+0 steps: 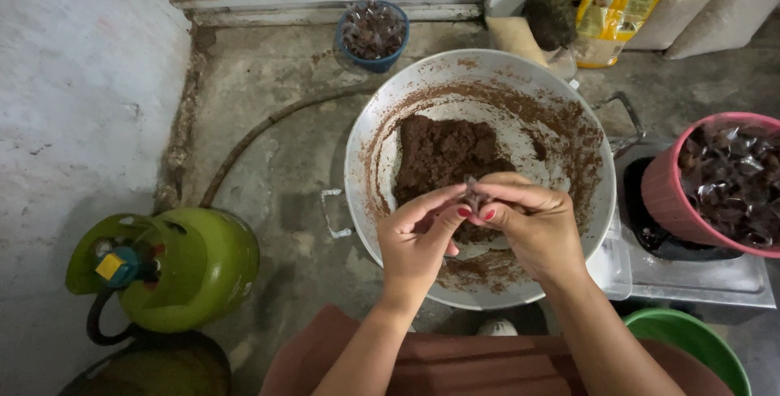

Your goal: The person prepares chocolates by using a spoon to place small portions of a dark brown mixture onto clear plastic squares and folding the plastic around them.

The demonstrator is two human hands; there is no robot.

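My left hand (417,238) and my right hand (532,221) meet over a large metal wok (370,148), fingertips pinching one small wrapped brown piece (473,195) between them. Both hands grip it, thumbs with red nails pressed together. Behind the hands a mound of dark brown paste (443,152) lies in the wok, with brown smears across its inner wall. To the right a pink basket (668,201) holds several wrapped dark pieces in clear plastic.
A green gas cylinder (183,270) with a hose stands at the left on the concrete floor. A blue bowl of wrapped pieces (372,34) sits by the far wall. A yellow packet (613,14), sacks, a stove (699,278) and a green tub (691,343) lie at right.
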